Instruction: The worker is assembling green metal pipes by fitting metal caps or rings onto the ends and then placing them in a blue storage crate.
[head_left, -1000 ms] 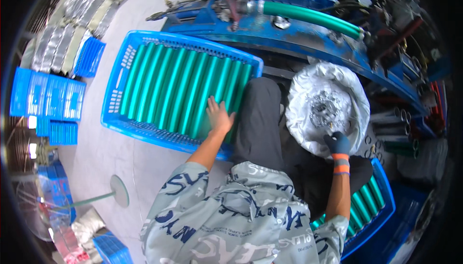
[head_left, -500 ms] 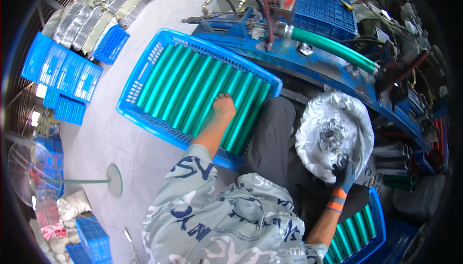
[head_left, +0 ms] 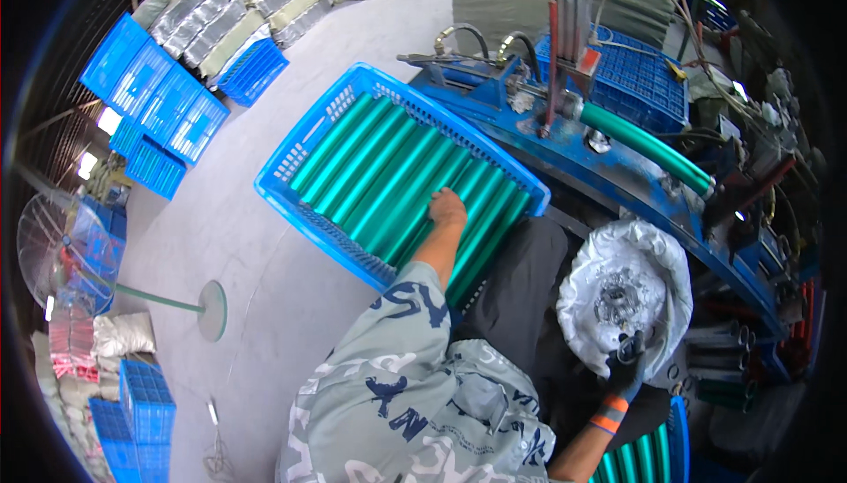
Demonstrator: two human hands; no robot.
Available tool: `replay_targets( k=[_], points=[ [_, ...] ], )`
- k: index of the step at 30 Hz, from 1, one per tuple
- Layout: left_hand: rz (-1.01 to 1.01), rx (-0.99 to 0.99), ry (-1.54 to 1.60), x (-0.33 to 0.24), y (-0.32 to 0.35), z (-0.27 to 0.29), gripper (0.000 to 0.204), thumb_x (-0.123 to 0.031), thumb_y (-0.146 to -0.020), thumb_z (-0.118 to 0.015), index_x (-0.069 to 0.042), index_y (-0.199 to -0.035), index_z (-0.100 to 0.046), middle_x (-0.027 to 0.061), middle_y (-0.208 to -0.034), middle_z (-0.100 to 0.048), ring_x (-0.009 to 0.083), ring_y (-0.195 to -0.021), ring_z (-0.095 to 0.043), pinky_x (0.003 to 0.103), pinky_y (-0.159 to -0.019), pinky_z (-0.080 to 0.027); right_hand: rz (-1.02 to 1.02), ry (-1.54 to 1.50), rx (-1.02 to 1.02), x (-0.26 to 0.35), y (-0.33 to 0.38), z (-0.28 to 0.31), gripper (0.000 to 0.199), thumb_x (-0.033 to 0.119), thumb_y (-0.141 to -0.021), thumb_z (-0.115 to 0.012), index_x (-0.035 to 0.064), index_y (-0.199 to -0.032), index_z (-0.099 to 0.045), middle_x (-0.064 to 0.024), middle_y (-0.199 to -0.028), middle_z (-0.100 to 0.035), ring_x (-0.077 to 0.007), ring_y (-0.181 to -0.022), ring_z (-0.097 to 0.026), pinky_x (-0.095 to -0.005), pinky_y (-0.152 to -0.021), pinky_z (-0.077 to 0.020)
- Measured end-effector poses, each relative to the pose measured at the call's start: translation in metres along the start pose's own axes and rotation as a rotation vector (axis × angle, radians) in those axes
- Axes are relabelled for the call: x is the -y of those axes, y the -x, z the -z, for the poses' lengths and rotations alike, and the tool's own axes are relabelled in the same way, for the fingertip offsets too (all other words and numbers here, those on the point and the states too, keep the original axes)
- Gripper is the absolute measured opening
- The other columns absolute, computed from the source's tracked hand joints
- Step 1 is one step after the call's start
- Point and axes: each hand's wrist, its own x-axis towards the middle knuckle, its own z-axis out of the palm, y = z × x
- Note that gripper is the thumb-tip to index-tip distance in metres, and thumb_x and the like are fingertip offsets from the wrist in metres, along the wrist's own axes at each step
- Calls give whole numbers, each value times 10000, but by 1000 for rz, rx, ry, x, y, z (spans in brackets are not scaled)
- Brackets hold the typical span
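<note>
Glossy green tubes (head_left: 401, 165) lie side by side in a large blue plastic crate (head_left: 322, 252). On top of them rests my bare left hand (head_left: 448, 208), its fingers curled over one tube toward the right side of the crate. A dark glove covers my right hand (head_left: 626, 368), which is at the near rim of a white sack (head_left: 578, 293) with its edge rolled down. Small dark metal pieces (head_left: 618, 299) lie inside that sack. Between the gloved fingers is a dark ring (head_left: 628, 347), partly hidden.
A blue metal machine bench (head_left: 609, 161) runs along the far right, with a green tube (head_left: 648, 143) clamped on it. Another crate of green tubes (head_left: 640, 461) stands at lower right. Metal pipes (head_left: 715, 351) lie beyond the sack. At left are a standing fan (head_left: 66, 249) and stacked blue crates (head_left: 154, 86).
The whole view has shifted, so the crate, bench and sack appear farther right and lower. My left hand stays curled on the tubes, and my right stays at the sack's rim.
</note>
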Motion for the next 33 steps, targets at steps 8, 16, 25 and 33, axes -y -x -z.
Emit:
replay_targets(
  k=[8, 16, 25, 33],
  points=[
    [-377, 200, 548, -5, 52, 40, 1065, -390, -716, -968, 80, -1581, -560, 328, -1464, -699, 421, -1342, -711, 484, -1136, -575, 413, 669, -231, 4, 38, -35, 684, 480, -1105, -599, 175, -1704, -469, -144, -1487, -703, -182, -772, -692, -283, -488, -390],
    [-1289, 225, 369, -73, 275, 203, 770, -281, -776, -944, -93, -1472, -673, 181, -1285, -777, 385, -1154, -768, 450, -996, -607, 93, -316, 266, 53, 82, -120, 1133, 637, -918, -857, 161, -1791, -314, -93, -1668, -557, -283, -1287, -709, -413, -1000, -608],
    [-1604, 211, 260, -98, 333, 229, 684, -137, -741, -889, -138, -1404, -720, 107, -991, -731, 353, -891, -740, 453, -788, -598, 307, -3, 235, 81, 97, -115, 956, 22, -904, -886, -29, -1727, -402, -134, -1615, -610, -241, -1434, -627, -392, -1218, -496],
    [-1585, 196, 219, -87, 327, 229, 671, -152, -726, -882, -154, -1382, -737, 101, -984, -723, 346, -893, -739, 449, -779, -593, 441, 616, 194, 100, 102, -105, 976, 54, -810, -956, -33, -1669, -501, -144, -1482, -669, -211, -1365, -645, -378, -1214, -476]
  ],
)
